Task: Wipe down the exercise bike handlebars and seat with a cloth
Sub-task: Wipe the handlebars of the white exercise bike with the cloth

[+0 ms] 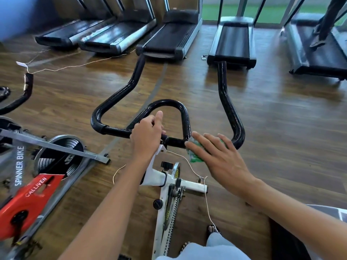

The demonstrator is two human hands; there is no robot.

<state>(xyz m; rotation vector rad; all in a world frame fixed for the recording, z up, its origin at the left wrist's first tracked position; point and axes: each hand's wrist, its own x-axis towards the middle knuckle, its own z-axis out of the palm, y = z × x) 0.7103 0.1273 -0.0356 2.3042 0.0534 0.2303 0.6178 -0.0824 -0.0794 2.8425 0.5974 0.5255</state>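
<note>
The black handlebars point(120, 94) of a white exercise bike point(169, 184) fill the middle of the head view. My left hand point(147, 136) grips the crossbar left of the centre loop, thumb raised. My right hand point(219, 162) lies flat, fingers spread, pressing a green and white cloth point(194, 153) against the crossbar just right of the loop. Only the cloth's left edge shows under my fingers. The bike's seat is out of sight.
A red and grey spinner bike point(28, 194) stands close on the left. Several treadmills point(169, 34) line the far side, and a person's legs point(326, 21) are on the rightmost one. A thin white cord point(187, 164) hangs off the bike. Wooden floor point(281, 128) lies to the right.
</note>
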